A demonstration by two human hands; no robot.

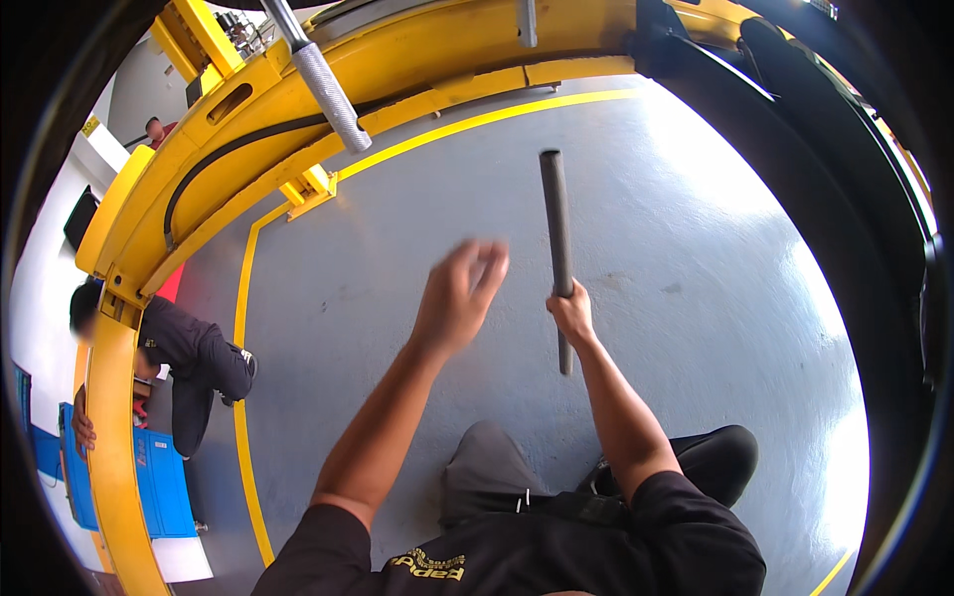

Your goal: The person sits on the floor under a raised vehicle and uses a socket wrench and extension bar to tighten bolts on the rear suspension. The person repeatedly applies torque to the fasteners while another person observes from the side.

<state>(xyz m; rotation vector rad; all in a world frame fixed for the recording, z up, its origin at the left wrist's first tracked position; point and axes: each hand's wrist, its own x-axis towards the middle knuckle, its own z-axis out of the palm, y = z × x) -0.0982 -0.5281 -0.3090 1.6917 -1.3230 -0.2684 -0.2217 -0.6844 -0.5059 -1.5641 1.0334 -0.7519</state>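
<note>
A long dark grey pipe (556,214) stands nearly upright in front of me, its far end pointing away. My right hand (572,312) is wrapped round it toward its lower end, and a short piece shows below the fist. To the left of the pipe, my left hand (461,296) is raised in the air, slightly blurred by motion. Its fingers are curved with a gap at the thumb, and nothing shows in them. A knurled metal handle (331,94) hangs at the top, beyond my left hand and apart from it.
A yellow steel frame (248,129) arches across the top and left, with a black cable (224,151) along it. Dark equipment (795,149) fills the right side. At left, a person (189,348) crouches beside a blue cabinet (164,482). Yellow lines (241,377) mark the grey floor (378,248).
</note>
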